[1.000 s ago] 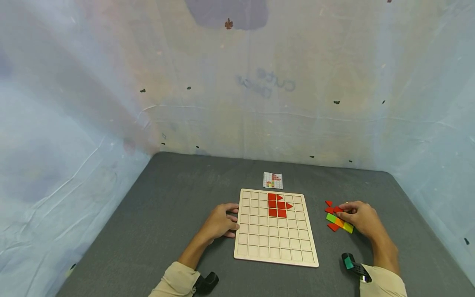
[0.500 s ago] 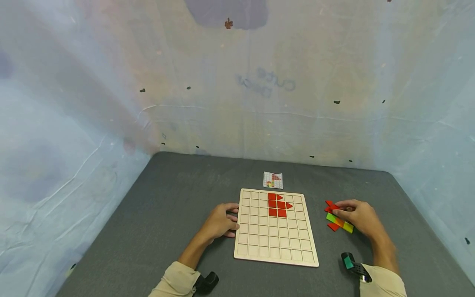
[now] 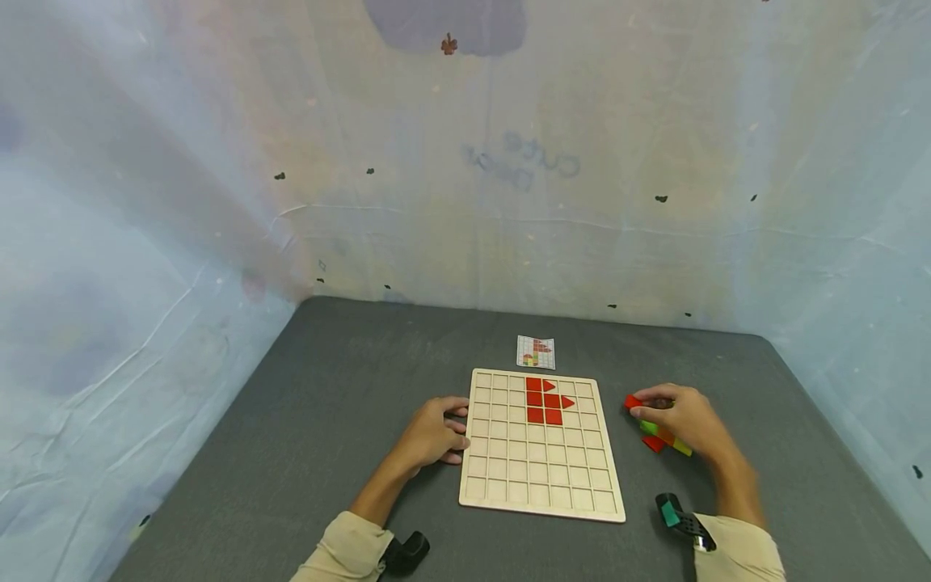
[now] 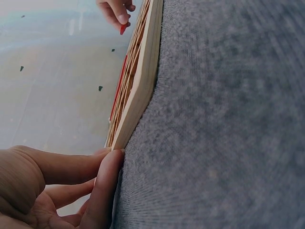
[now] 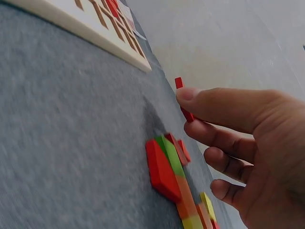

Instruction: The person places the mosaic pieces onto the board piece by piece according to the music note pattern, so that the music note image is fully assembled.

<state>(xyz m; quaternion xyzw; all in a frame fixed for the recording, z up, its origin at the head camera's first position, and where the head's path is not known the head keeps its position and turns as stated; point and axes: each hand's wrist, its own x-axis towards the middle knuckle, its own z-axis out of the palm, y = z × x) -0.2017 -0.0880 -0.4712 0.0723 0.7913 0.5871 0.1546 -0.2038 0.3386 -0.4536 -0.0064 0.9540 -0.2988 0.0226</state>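
Note:
My left hand (image 3: 431,436) rests at the left edge of a wooden grid board (image 3: 538,477), thumb and fingertips touching its side with the fingers loosely bent. Red square and triangular tiles (image 3: 544,400) fill several cells in the board's upper part. To the right of the board, my right hand (image 3: 684,416) pinches a red tile (image 5: 185,109) between thumb and index finger. It is held edge-on in the right wrist view, above the table. Under that hand lie a green tile (image 5: 170,155), an orange tile (image 5: 187,198) and a loose red tile (image 5: 161,169), partly hidden from the head view.
A small printed card (image 3: 535,353) with a coloured grid pattern lies just behind the board. The dark grey cloth-covered table (image 3: 349,364) meets pale sheet walls at its back and sides. Black camera mounts (image 3: 406,554) sit at both wrists.
My right hand has picked up a red tile from the group and moved slightly left and away from me, toward the board. The left hand and the board keep their places.

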